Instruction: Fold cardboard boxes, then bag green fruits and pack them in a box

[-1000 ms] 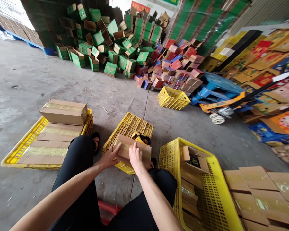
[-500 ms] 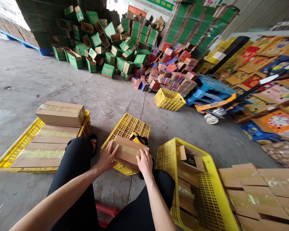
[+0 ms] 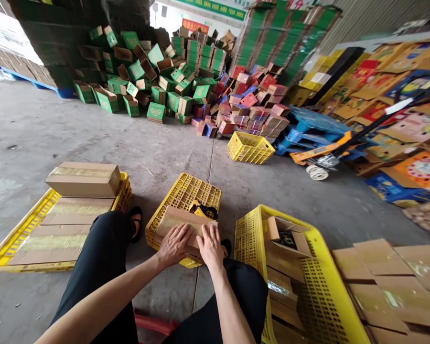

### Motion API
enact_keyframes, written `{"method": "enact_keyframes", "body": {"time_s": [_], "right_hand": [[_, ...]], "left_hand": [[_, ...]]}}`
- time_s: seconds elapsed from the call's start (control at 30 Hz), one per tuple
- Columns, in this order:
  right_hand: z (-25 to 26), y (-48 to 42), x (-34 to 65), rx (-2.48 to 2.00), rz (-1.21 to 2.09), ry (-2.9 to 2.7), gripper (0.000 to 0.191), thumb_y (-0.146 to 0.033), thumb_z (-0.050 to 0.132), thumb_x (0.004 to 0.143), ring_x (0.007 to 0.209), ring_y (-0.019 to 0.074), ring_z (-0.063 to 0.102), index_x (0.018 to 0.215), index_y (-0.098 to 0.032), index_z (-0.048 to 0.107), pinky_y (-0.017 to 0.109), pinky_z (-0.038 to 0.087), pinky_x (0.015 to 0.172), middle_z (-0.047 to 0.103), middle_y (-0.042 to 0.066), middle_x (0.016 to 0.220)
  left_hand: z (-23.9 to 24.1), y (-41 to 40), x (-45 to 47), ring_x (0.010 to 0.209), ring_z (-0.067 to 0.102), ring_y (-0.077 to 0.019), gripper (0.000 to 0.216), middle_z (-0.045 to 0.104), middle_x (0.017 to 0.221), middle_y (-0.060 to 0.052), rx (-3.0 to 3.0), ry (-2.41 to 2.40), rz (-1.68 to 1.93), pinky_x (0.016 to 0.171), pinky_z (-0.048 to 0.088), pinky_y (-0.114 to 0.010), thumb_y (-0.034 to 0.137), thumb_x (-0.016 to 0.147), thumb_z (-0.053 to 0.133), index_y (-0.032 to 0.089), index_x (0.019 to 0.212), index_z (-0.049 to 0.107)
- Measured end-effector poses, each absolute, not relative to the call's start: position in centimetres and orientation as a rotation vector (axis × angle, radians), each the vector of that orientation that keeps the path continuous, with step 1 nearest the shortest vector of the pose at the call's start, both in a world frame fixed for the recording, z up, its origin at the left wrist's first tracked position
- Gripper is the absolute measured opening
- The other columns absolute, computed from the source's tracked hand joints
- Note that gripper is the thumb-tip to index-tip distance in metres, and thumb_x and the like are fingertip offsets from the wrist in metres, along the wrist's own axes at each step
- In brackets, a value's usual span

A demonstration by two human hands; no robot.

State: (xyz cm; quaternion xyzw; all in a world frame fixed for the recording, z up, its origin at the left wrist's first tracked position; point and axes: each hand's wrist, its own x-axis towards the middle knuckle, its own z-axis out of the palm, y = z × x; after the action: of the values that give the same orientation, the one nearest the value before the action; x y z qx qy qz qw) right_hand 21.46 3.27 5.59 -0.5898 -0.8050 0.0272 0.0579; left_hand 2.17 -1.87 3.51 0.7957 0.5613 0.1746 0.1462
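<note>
A long brown cardboard box [image 3: 166, 223] with clear yellowish tape along its top lies across an upturned yellow plastic crate [image 3: 197, 188] between my knees. My left hand [image 3: 175, 243] rests flat on the middle of the box, fingers stretched over the tape. Close beside it, my right hand [image 3: 210, 244] lies with fingers extended on the right part of the box top. Just behind the box sits a yellow and black tape dispenser [image 3: 203, 209], partly hidden by the box. Neither hand is wrapped around anything.
At left, a yellow crate [image 3: 7, 239] holds taped boxes [image 3: 84, 179]. At right, another yellow crate [image 3: 317, 234] holds more boxes, one open-topped [image 3: 286, 236]. Cartons [image 3: 387, 277] lie beyond it. Farther off are a small crate [image 3: 251, 148], a pallet jack [image 3: 322, 157] and a green box heap [image 3: 155, 112].
My left hand has slid from the box's left end to its middle, close to my right hand. My right hand has shifted slightly and now lies flatter. The view has tilted a little.
</note>
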Motion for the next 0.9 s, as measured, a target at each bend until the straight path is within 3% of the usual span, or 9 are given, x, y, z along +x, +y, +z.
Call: {"method": "enact_keyframes", "body": {"time_s": [0.2,0.4,0.57,0.77,0.9], "right_hand": [[5.7,3.1,21.2,-1.815,0.146,-2.379,0.052,-0.035,0.058,0.103,0.153,0.0366,0.04,0.153,-0.019,0.056,0.048,0.041,0.12,0.048,0.018,0.162],[5.9,2.0,20.6,-1.881,0.168,-2.348,0.055,-0.031,0.058,0.103,0.154,0.0406,0.037,0.156,-0.018,0.051,0.058,0.04,0.118,0.04,0.022,0.165],[5.5,0.8,18.1,-1.763,0.169,-2.391,0.061,-0.036,0.059,0.103,0.156,0.0381,0.034,0.157,-0.01,0.047,0.055,0.034,0.124,0.038,0.025,0.165],[5.4,0.8,15.2,-1.391,0.262,-2.569,0.073,-0.043,0.066,0.099,0.157,0.0397,0.03,0.161,-0.012,0.042,0.055,0.034,0.124,0.031,0.025,0.168],[6.1,1.3,15.4,-1.335,0.315,-2.619,0.075,-0.04,0.071,0.095,0.158,0.0412,0.028,0.162,-0.023,0.041,0.059,0.035,0.123,0.026,0.022,0.171]], "left_hand": [[3.2,-2.5,-3.0,0.159,0.028,-0.034,0.085,0.028,0.173,-0.015,2.354,1.745,0.473,0.128,0.023,-0.049,0.037,0.092,0.063,0.016,0.166,0.027],[2.3,-3.0,-4.8,0.159,0.026,-0.0397,0.095,0.029,0.172,-0.02,2.237,1.992,0.536,0.126,0.024,-0.056,0.041,0.088,0.066,0.015,0.168,0.019],[1.4,-3.4,-4.6,0.158,0.026,-0.0402,0.097,0.024,0.174,-0.018,2.183,2.004,0.575,0.123,0.029,-0.058,0.039,0.09,0.064,0.019,0.169,0.012],[0.9,-2.8,-5.1,0.16,0.019,-0.0435,0.095,0.021,0.175,-0.017,2.11,1.909,0.652,0.121,0.032,-0.059,0.036,0.088,0.068,0.023,0.169,0.019],[0.6,-2.2,-4.9,0.16,0.01,-0.0486,0.091,0.012,0.177,-0.012,2.027,1.854,0.644,0.124,0.027,-0.063,0.031,0.081,0.076,0.026,0.163,0.038]]}}
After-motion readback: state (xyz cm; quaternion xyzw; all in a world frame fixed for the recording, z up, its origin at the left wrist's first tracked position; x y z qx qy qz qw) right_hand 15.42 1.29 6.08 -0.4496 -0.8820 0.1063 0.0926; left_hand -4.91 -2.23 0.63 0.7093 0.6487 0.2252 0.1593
